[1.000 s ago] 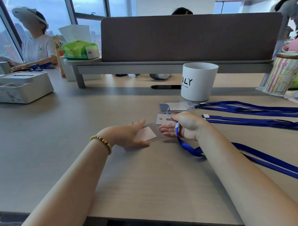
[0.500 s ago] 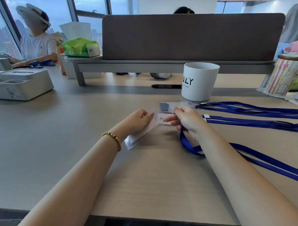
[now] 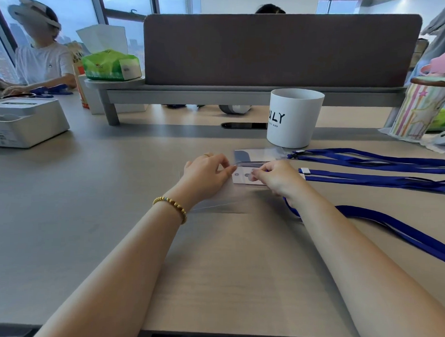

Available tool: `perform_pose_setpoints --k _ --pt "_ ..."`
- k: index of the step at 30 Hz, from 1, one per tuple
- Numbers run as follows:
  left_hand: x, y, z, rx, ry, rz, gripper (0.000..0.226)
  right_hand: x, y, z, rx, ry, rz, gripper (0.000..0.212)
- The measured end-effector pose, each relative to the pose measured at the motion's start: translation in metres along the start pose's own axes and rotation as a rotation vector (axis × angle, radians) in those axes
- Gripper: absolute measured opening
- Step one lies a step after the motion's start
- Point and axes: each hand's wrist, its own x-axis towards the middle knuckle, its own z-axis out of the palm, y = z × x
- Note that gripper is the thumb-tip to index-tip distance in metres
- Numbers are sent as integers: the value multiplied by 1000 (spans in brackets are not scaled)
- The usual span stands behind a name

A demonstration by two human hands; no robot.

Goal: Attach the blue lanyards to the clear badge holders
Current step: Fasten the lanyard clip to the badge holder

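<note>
My left hand [image 3: 207, 173] pinches the top edge of a clear badge holder [image 3: 223, 196] held tilted just above the desk. My right hand [image 3: 276, 177] has its fingers curled at the holder's slotted top and grips the clip end of a blue lanyard [image 3: 391, 224], whose strap trails off to the right under my forearm. The clip itself is hidden by my fingers. Another clear badge holder [image 3: 257, 154] lies flat just behind my hands. Two more blue lanyards [image 3: 368, 158] [image 3: 380, 179] lie stretched to the right.
A white cup [image 3: 294, 118] stands right behind the holders. A grey box [image 3: 26, 123] sits at the left, a striped cup [image 3: 417, 109] at the far right, a desk divider [image 3: 281, 49] and tissue pack [image 3: 109, 64] behind. A person sits at the far left.
My left hand lifted the badge holder from flat on the desk and moved it forward. My right hand, with the lanyard end, came up to the holder's top edge.
</note>
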Motion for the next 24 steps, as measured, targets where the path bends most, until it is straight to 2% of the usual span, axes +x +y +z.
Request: perform_pose_setpoints --k 4,17,24 --pt "0 -1 0 -20 21 10 30 0 -2 8 -17 -44 13 22" --pt "3 -6 3 -144 1 4 32 4 3 14 247 -142 62 28" --pt "4 -10 8 -122 -40 -22 29 3 0 13 404 -272 126 28"
